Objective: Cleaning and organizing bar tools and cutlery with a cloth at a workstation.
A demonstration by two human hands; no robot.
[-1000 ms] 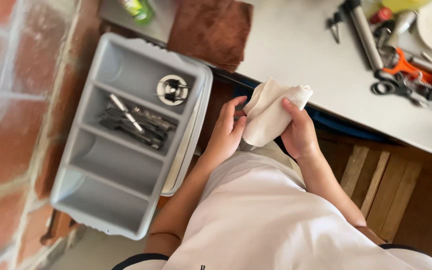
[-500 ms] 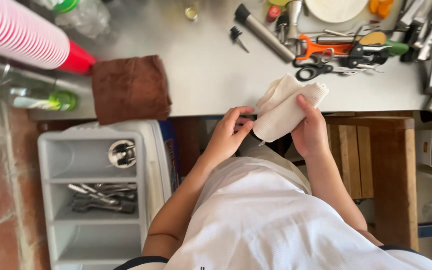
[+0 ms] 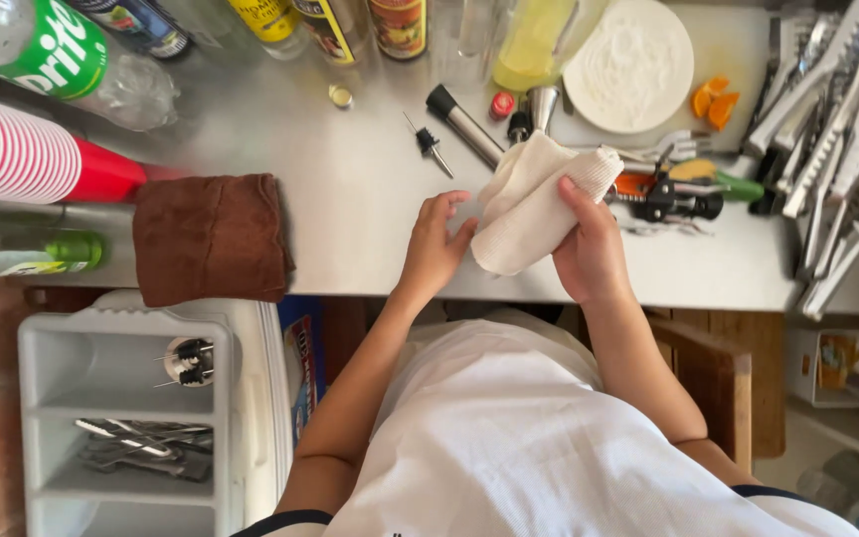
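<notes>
Here the right hand (image 3: 589, 254) is clamped around a bunched white cloth (image 3: 534, 204) above the steel counter (image 3: 350, 189), while the left hand (image 3: 433, 247), fingers loosely spread, touches the cloth's lower edge; a folded brown towel (image 3: 209, 239) lies well apart

both forearms reach forward and converge, the left hand (image 3: 436, 249) open with fingers curled loosely, the right hand (image 3: 589, 254) closed in a firm grip, thumb up.
</notes>
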